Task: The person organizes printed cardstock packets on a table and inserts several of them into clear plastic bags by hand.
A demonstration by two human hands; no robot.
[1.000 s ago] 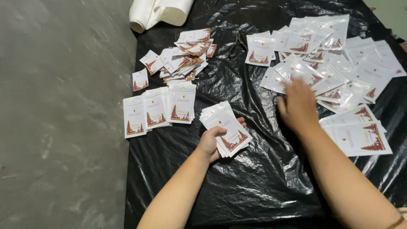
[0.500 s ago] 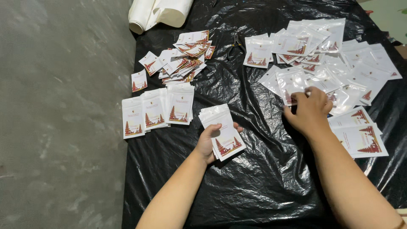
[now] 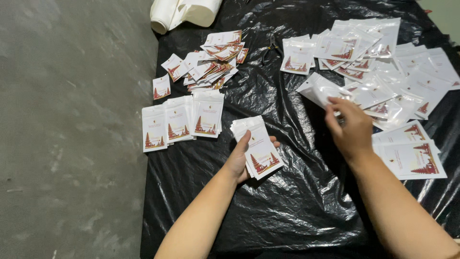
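My left hand (image 3: 241, 160) grips a fanned stack of white cards (image 3: 256, 145) with a red-and-gold tower picture, held just above the black plastic sheet (image 3: 287, 211). My right hand (image 3: 352, 129) is raised to the right of it, its fingers closed on a clear plastic sleeve (image 3: 322, 90) lifted from the heap of clear sleeves and cards (image 3: 383, 72) at the right. Both forearms come in from the bottom edge.
Three neat stacks of finished packets (image 3: 182, 120) lie left of my left hand, and a loose pile of small cards (image 3: 211, 64) lies behind them. A white roll (image 3: 184, 12) sits at the sheet's far edge. Large cards (image 3: 409, 156) lie at the right. Grey concrete floor (image 3: 72, 129) borders the sheet on the left.
My right hand has drawn back from the heap at the right and lifted toward the middle with a clear sleeve in its fingers. My left hand stays put with the card stack.
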